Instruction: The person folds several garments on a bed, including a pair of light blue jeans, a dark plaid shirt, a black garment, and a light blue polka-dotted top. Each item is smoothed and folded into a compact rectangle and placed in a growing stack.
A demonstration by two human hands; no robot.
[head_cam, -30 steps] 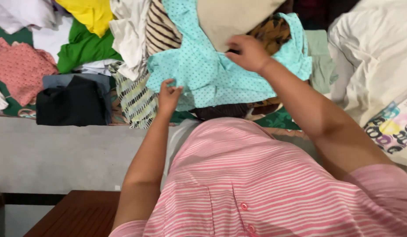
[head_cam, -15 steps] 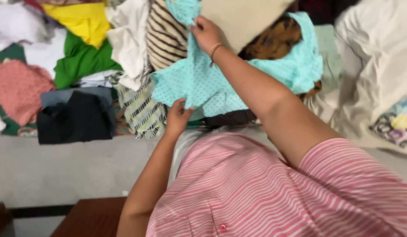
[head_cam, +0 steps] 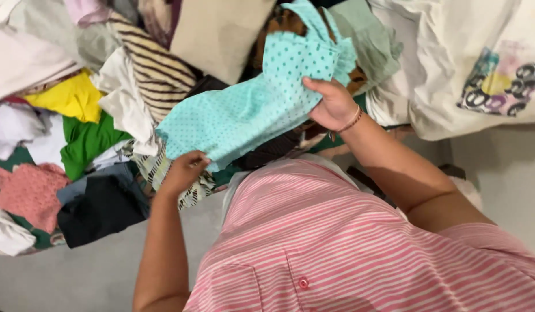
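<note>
Clothes pile (head_cam: pixel 105 104) covers the surface. Left hand (head_cam: pixel 183 172) and right hand (head_cam: pixel 334 104) pinch opposite ends of the dotted turquoise garment (head_cam: pixel 250 112), above the pile.

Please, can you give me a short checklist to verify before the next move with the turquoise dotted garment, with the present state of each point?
1. Left hand grips the lower edge of the turquoise dotted garment: ok.
2. Right hand grips its upper part: ok.
3. Garment is stretched flat between the hands: not ok, it is bunched near the right hand.
4. Garment is free of the pile: cannot tell, its top lies against the brown patterned cloth.
5. Striped cloth beside it is not caught: ok, it lies apart.
6. Space in front of the pink striped shirt: cannot tell, hidden.
</note>
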